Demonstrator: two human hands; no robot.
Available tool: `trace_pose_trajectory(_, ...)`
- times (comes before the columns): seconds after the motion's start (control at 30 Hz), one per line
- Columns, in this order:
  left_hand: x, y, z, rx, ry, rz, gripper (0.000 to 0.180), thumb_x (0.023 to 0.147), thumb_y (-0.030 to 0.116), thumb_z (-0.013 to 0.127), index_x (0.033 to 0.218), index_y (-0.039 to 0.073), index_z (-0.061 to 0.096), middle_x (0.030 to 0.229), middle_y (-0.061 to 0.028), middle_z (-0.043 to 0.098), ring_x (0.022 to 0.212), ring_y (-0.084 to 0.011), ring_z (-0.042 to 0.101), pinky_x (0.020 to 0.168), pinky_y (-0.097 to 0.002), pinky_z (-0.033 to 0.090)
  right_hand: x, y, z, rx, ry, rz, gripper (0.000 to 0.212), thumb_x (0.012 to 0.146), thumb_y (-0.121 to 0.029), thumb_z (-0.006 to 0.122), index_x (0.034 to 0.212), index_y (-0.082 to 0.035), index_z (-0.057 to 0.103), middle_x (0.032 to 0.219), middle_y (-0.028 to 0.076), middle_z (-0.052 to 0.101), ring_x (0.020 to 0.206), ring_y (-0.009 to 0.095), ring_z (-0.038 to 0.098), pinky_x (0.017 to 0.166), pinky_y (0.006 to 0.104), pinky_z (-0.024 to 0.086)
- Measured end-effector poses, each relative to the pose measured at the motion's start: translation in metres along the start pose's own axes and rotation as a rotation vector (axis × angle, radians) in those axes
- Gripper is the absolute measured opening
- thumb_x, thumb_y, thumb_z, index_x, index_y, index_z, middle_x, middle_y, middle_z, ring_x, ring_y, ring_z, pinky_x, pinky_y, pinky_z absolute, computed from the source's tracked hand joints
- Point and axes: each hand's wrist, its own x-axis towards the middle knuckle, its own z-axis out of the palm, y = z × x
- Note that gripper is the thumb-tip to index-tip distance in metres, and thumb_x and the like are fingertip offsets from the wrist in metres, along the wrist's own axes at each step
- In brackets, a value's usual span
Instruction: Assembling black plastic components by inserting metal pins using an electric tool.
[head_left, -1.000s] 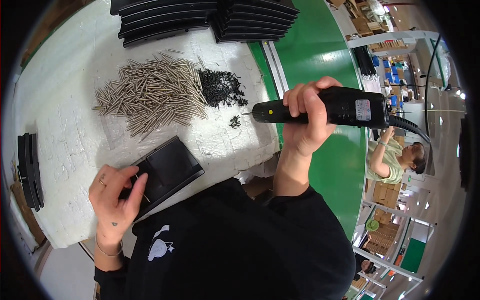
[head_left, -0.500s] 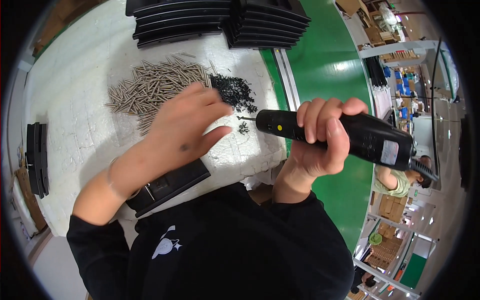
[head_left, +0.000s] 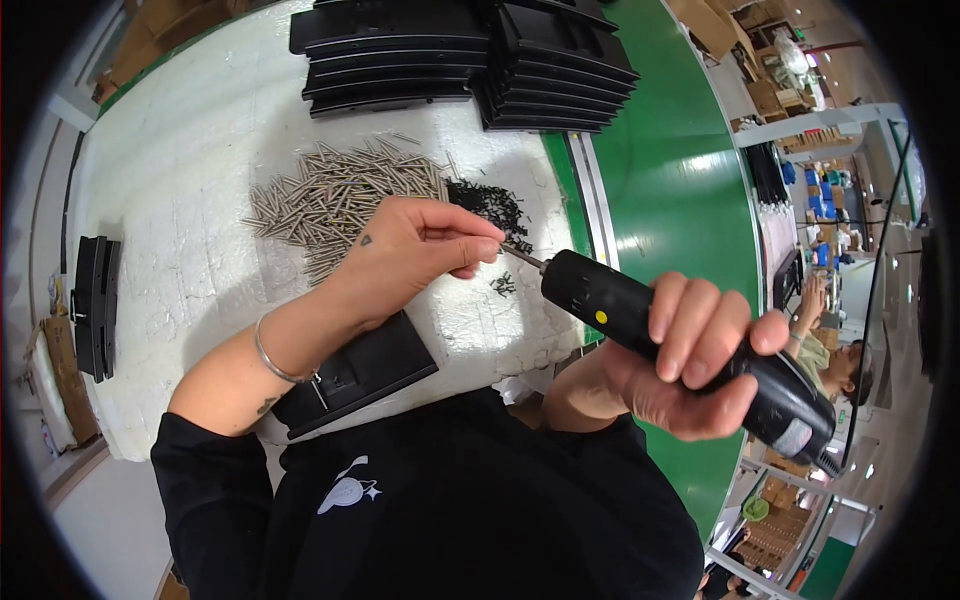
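Note:
My right hand grips a black corded electric screwdriver, its bit pointing left and slightly up. At the bit's tip, my left hand has thumb and fingers pinched together. Whatever small thing lies between those fingertips is hidden. Just beyond them is a heap of small black screws, with a few loose screws nearer me. A larger pile of silver metal pins spreads behind the left hand. Under my left forearm lies a black panel with a silver pin on it, partly covered by the arm.
Stacked black panels rise at the far side of the white foam-like mat. More black panels stand at the left edge. A green tabletop with a metal strip lies right. Another person is beyond it.
My left hand has come to the bit's tip and closed into a pinch. The screwdriver has tilted, its rear end lower. The whole view has shifted slightly.

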Motion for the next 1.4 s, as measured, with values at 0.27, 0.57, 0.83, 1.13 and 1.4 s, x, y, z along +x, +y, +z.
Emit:
trace_pose_trajectory(0.27,-0.035,0.000,0.000,-0.716,-0.067,-0.215,0.015,0.093,0.019,0.060,0.097,0.005,0.064,0.086,-0.0020,0.066,0.076,-0.0081,0.063,0.072,-0.0227,0.055,-0.003,-0.005,0.027,0.149,0.023,-0.038,0.026,0.083,-0.018,0.065,0.101,-0.008,0.048,0.062,-0.005,0.051,0.053,0.007,0.051,0.059,0.0239,0.041)
trace_pose_trajectory(0.57,-0.068,0.001,-0.004,-0.684,-0.083,-0.188,0.016,0.096,0.022,0.056,0.099,0.006,0.059,0.084,-0.0014,0.059,0.074,-0.0068,0.056,0.065,-0.0204,0.051,-0.013,0.000,0.058,0.223,-0.018,-0.122,0.025,0.076,-0.015,0.068,0.095,-0.009,0.051,0.060,-0.008,0.054,0.049,0.003,0.051,0.054,0.0183,0.044)
trace_pose_trajectory(0.83,-0.131,-0.008,-0.075,1.095,0.232,0.568,0.022,0.077,0.009,0.071,0.098,0.003,0.066,0.090,-0.0044,0.063,0.079,-0.0164,0.059,0.065,-0.0248,0.050,-0.012,0.005,0.044,0.243,0.097,0.070,0.022,0.071,-0.017,0.070,0.088,-0.009,0.058,0.057,-0.008,0.054,0.049,0.004,0.051,0.056,0.0192,0.041)
trace_pose_trajectory(1.13,-0.180,-0.030,-0.054,1.465,-0.095,0.570,0.022,0.065,0.012,0.071,0.086,0.006,0.066,0.087,-0.0032,0.060,0.079,-0.0186,0.058,0.063,-0.0286,0.050,-0.021,0.013,0.045,0.246,0.007,0.139,0.032,0.077,-0.021,0.071,0.101,-0.011,0.052,0.062,-0.007,0.054,0.051,0.007,0.052,0.056,0.0227,0.041)
trace_pose_trajectory(1.4,-0.173,-0.033,-0.066,1.390,-0.145,0.608,0.023,0.065,0.013,0.070,0.086,0.006,0.066,0.087,-0.0022,0.060,0.076,-0.0172,0.056,0.059,-0.0277,0.049,-0.022,0.011,0.042,0.199,-0.026,0.162,0.032,0.079,-0.021,0.070,0.103,-0.010,0.052,0.064,-0.007,0.052,0.052,0.006,0.051,0.058,0.0230,0.041)
